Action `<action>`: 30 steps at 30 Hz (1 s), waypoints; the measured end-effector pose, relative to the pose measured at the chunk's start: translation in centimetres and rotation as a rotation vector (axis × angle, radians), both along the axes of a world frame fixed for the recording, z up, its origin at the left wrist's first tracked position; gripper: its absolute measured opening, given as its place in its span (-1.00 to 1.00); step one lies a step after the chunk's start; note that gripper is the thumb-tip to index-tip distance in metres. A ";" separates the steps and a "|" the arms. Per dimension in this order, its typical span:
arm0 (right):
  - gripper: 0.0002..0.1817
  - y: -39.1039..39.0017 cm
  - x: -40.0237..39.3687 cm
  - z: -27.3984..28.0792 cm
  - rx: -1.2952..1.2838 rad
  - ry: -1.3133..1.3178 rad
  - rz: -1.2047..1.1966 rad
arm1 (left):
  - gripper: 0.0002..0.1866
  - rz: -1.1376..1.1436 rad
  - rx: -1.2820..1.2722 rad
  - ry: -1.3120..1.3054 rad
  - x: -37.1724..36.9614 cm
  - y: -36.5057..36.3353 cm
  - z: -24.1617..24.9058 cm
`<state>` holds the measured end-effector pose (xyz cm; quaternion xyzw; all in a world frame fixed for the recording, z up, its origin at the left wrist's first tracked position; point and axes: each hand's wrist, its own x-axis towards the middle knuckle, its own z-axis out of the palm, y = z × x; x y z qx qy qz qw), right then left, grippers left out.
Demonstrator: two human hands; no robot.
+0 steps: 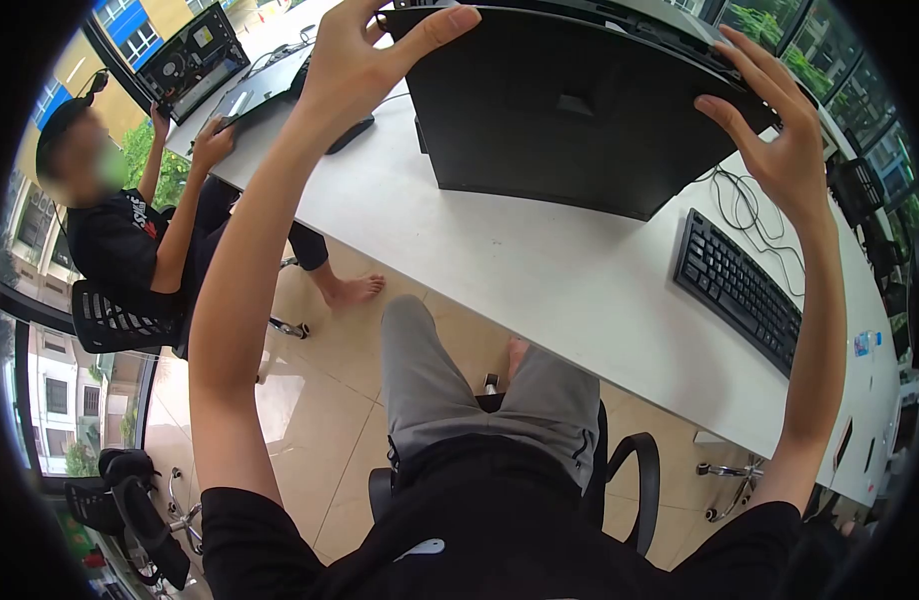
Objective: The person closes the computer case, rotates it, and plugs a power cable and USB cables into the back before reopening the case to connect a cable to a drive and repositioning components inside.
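Observation:
A black computer case (pixel 560 120) stands on the white table in front of me, a broad flat side with a small recessed grip facing me. My left hand (pixel 365 55) grips its upper left corner, thumb stretched along the top edge and the other fingers behind. At the upper right, my right hand (pixel 780 125) clasps the case with the thumb on the near face and the fingers over the top edge. A grey panel (pixel 660 22) shows along the top of the case, partly cut off by the view.
A black keyboard (pixel 737 290) and a loose cable (pixel 745 205) lie right of the case on the white table (pixel 540 270). At the left, a seated person (pixel 130 220) holds a panel (pixel 265 95) beside an opened computer case (pixel 193 60). A small bottle (pixel 867 343) lies far right.

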<state>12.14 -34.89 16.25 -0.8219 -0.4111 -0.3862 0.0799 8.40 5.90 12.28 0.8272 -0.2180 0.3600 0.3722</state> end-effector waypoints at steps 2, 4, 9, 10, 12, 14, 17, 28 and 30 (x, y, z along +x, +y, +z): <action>-0.49 -0.5 -0.8 -0.9 0.005 -0.158 0.051 | -0.22 0.032 -0.095 -0.063 -1.4 -0.7 -1.5; -0.55 -0.6 -2.2 -1.3 0.044 -0.152 0.092 | -0.25 -0.015 -0.245 -0.019 -4.0 -2.2 -2.3; -0.63 -1.2 -4.7 -4.3 0.289 0.105 0.161 | -0.47 -0.082 -0.378 -0.262 -4.3 -3.2 -6.0; -0.69 -1.5 -4.8 -4.7 0.277 0.089 0.189 | -0.56 -0.040 -0.353 -0.237 -4.9 -3.3 -6.4; -0.72 -1.7 -5.1 -5.6 0.402 0.203 0.190 | -0.64 -0.025 -0.374 -0.164 -5.5 -3.3 -7.6; -0.73 -1.9 -5.1 -6.1 0.428 0.250 0.195 | -0.58 0.054 -0.331 -0.157 -4.6 -3.5 -9.4; -0.73 -1.9 -4.1 -7.6 0.531 0.231 0.280 | -0.56 0.035 -0.327 -0.274 -3.3 -3.2 -11.7; -0.80 -0.1 -2.7 -7.2 0.666 0.266 0.223 | -0.46 0.202 -0.434 -0.276 -1.4 -4.7 -11.2; -0.83 1.8 -2.6 -7.3 0.759 0.247 0.305 | -0.46 0.215 -0.445 -0.241 -1.1 -4.4 -11.2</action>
